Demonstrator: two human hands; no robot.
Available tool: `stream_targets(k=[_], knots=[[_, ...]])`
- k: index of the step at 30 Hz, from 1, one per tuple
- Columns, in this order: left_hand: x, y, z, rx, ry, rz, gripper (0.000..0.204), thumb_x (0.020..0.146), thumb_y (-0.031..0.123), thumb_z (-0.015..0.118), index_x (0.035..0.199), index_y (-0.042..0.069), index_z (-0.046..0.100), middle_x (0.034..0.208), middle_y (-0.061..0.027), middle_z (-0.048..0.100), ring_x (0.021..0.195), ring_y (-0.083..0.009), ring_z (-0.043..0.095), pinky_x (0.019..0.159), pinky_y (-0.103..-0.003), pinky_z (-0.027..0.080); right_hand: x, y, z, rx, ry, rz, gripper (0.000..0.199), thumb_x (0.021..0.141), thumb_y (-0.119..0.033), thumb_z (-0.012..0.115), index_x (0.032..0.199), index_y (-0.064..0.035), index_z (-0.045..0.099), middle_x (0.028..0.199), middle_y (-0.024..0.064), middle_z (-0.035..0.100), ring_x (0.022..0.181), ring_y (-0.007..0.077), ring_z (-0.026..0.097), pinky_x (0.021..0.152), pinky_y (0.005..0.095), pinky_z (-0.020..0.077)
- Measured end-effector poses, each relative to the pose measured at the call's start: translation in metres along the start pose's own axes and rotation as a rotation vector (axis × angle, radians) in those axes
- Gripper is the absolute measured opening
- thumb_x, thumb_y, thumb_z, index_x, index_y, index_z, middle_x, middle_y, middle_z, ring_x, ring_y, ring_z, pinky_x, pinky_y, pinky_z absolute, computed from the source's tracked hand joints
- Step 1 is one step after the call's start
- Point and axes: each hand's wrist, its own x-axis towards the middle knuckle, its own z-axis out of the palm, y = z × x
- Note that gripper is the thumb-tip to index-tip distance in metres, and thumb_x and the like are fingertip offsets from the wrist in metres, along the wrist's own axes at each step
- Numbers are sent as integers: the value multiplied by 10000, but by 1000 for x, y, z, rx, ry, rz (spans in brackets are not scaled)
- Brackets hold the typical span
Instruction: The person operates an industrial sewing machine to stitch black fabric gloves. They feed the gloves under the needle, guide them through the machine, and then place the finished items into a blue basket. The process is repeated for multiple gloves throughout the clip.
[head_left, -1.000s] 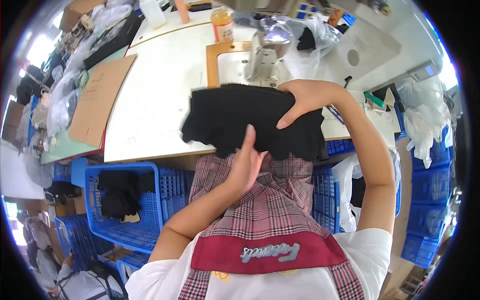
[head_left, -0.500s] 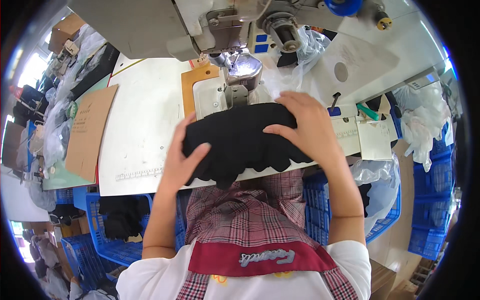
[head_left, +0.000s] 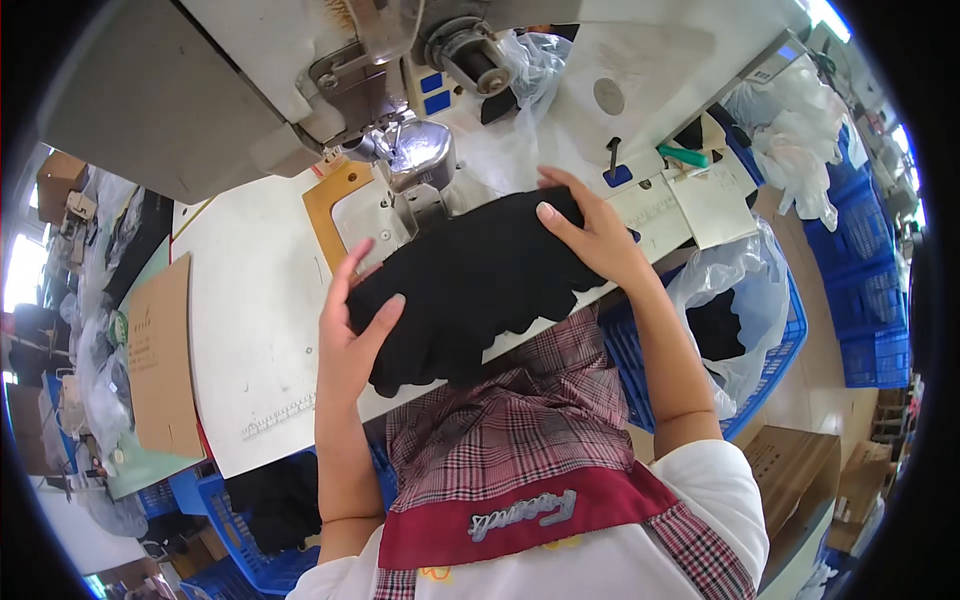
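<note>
Two hands (head_left: 350, 335) flanking black fabric (head_left: 470, 285)

White sewing table (head_left: 255, 330): sewing machine (head_left: 300, 90), black fabric (head_left: 470, 290), brown cardboard sheet (head_left: 160, 360), paper sheets (head_left: 715, 205) on top.

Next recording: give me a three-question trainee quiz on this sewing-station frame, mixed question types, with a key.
1. True or false: both hands touch the black fabric.
2. Which hand lies nearer the sewing machine's presser foot? A) left hand B) right hand
3. Fill in: the blue crate at the person's right holds a clear plastic ____.

Key: 1 true; 2 A; 3 bag.
</note>
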Motion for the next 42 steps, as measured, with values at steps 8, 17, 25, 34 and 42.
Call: stream_targets(k=[8, 17, 25, 34, 42], knots=[[22, 18, -3, 139, 96, -102, 329, 873, 141, 729, 1166, 10, 659, 1025, -87, 693, 932, -145, 645, 858, -283, 516, 8, -30, 12, 269, -180, 190, 641, 959, -462, 612, 1338, 43, 501, 1222, 192, 627, 1127, 277, 602, 966, 348, 465], [6, 8, -1, 496, 138, 99, 370, 890, 136, 703, 1235, 31, 621, 1206, -123, 623, 1140, -242, 584, 1002, -335, 444, -2, -35, 18, -369, 244, -334, 535, 788, -303, 799, 1138, 63, 624, 1199, 181, 628, 1077, 365, 600, 915, 420, 497], [9, 31, 14, 994, 85, 503, 563, 757, 226, 804, 1255, 40, 622, 1298, -93, 573, 1240, -333, 478, 1059, -456, 380, -5, -43, 20, -281, 246, -191, 461, 766, -263, 811, 1072, 18, 611, 1007, 117, 602, 896, 312, 593, 782, 405, 488], [27, 36, 41, 1095, -89, 561, 723, 734, 335, 805, 1318, -12, 559, 1295, -121, 522, 1220, -339, 459, 1051, -442, 385, -1, -42, 22, -433, 433, -338, 327, 786, -181, 801, 980, 11, 619, 916, 105, 599, 861, 305, 591, 745, 389, 485], [31, 73, 40, 825, -24, 522, 509, 764, 219, 806, 1195, 4, 643, 1071, -142, 640, 1043, -327, 584, 924, -409, 470, 3, -88, 7, 512, 214, -213, 271, 850, 25, 702, 1100, 29, 600, 828, 48, 667, 722, 94, 619, 692, 227, 489]])
